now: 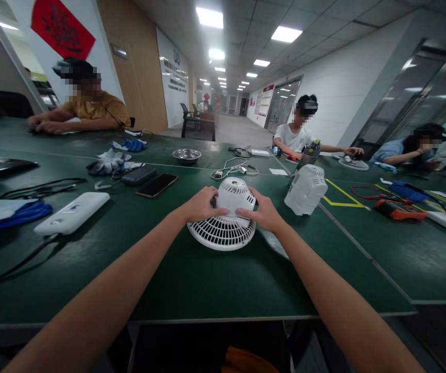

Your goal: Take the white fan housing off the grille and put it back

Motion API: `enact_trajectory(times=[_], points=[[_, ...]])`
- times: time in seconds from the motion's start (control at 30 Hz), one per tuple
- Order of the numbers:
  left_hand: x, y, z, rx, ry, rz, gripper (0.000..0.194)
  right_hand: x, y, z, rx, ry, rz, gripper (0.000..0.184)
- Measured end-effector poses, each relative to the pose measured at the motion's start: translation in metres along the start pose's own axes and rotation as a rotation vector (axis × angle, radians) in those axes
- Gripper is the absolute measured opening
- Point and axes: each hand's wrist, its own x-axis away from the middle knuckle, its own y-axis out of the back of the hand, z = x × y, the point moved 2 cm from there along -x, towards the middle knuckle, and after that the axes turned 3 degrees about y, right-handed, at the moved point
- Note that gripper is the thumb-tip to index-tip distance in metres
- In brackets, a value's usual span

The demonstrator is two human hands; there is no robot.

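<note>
Both sides of the housing (235, 196) are clasped: its left flank is covered by the left grip (202, 205), its right flank by the right grip (264, 210). The thumbs are laid across the near side, their tips pointed toward each other with a gap left between them. Neither grip can be called nearer, since the white, slotted dome is touched by both. The other fingers are curled toward the far side, where they are partly hidden, so how hard they are pressed cannot be told.

The housing is held straight ahead of the body, over the surface (207, 290), and is set between the palms rather than beyond them. Its rounded end is turned upward. Below it the grille (223, 237) is seen, laid face down, its ribbed rim spread toward the body. The axis from grille to dome is thus stood roughly upright, crosswise to the line by which the two grips are joined. Whether the two parts are fastened or merely stacked cannot be made out.

Just beside the grille, a pale disc (274, 242) is partly covered by the right forearm (308, 264). Farther right, apart from the right grip, a white shell (305, 191) is stood, with a bottle (311, 154) placed just behind it. On the left, apart from the left grip, a phone (157, 185) is laid.
</note>
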Motion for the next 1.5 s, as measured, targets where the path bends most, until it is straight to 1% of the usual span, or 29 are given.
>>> enact_trajectory(times=[0.13,0.3,0.43,0.7,0.8,0.87,0.9,0.93,0.97,1.07,1.1,1.17,1.23,1.3,1.4,1.5], points=[[-0.001,0.000,0.002,0.005,-0.002,0.023,0.066,-0.001,0.000,0.001,0.001,0.012,0.025,0.075],[-0.001,0.001,0.001,-0.018,-0.033,0.015,0.065,-0.002,0.001,0.003,0.051,0.049,0.022,0.079],[-0.001,0.001,0.002,-0.035,-0.024,0.020,0.066,-0.001,0.000,0.004,0.080,0.069,0.022,0.082],[-0.001,0.001,0.008,-0.046,-0.013,0.037,0.073,-0.001,-0.009,0.000,0.236,0.094,-0.048,0.089],[-0.001,-0.001,0.007,-0.067,-0.025,0.008,0.067,0.000,-0.010,0.002,0.283,0.078,-0.060,0.095],[-0.001,-0.004,0.006,-0.058,-0.027,-0.043,0.060,0.000,-0.008,0.006,0.334,0.058,-0.058,0.100],[-0.001,-0.005,0.006,-0.037,-0.032,-0.070,0.060,0.001,-0.007,0.008,0.357,0.050,-0.050,0.101],[0.000,-0.007,0.006,-0.001,-0.043,-0.088,0.065,0.002,-0.005,0.009,0.370,0.048,-0.036,0.100],[0.000,-0.009,0.006,0.048,-0.062,-0.096,0.074,0.002,-0.004,0.011,0.368,0.052,-0.017,0.098],[0.002,-0.013,0.002,0.200,-0.158,-0.072,0.108,0.005,0.000,0.015,0.270,0.081,0.061,0.091],[0.003,-0.014,0.001,0.225,-0.190,-0.069,0.117,0.006,0.001,0.015,0.222,0.093,0.089,0.088],[0.004,-0.015,-0.003,0.228,-0.232,-0.086,0.126,0.007,0.001,0.017,0.138,0.103,0.118,0.086],[0.004,-0.015,-0.005,0.199,-0.244,-0.109,0.129,0.008,0.001,0.018,0.086,0.096,0.121,0.088],[0.004,-0.016,-0.008,0.175,-0.247,-0.125,0.128,0.008,0.001,0.018,0.063,0.085,0.137,0.092],[0.004,-0.017,-0.012,0.160,-0.243,-0.149,0.120,0.008,0.001,0.016,0.036,0.063,0.177,0.096],[0.003,-0.017,-0.016,0.147,-0.239,-0.168,0.112,0.009,0.002,0.015,0.004,0.030,0.187,0.096]])
